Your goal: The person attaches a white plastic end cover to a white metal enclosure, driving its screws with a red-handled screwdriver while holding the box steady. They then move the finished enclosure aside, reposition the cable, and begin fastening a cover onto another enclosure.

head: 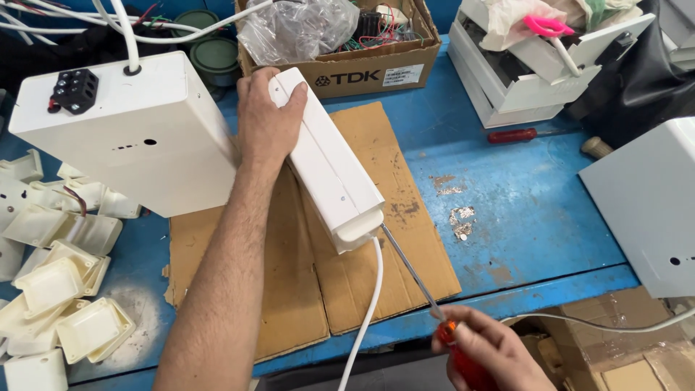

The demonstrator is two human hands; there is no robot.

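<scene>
My left hand [264, 119] grips the far end of a long white plastic housing [329, 170] that stands on its edge on a sheet of brown cardboard [347, 275]. A white cable [365, 318] comes out of the housing's near end. My right hand [489, 355] holds a screwdriver by its red handle [463, 362]. The long metal shaft [409, 271] reaches up into the near end of the housing.
A larger white box [130, 130] with a black terminal block stands at left, with several small cream plastic covers [58, 289] below it. A cardboard box [376, 65] of parts sits behind. A second red screwdriver [514, 135] and white casings [644, 195] lie right.
</scene>
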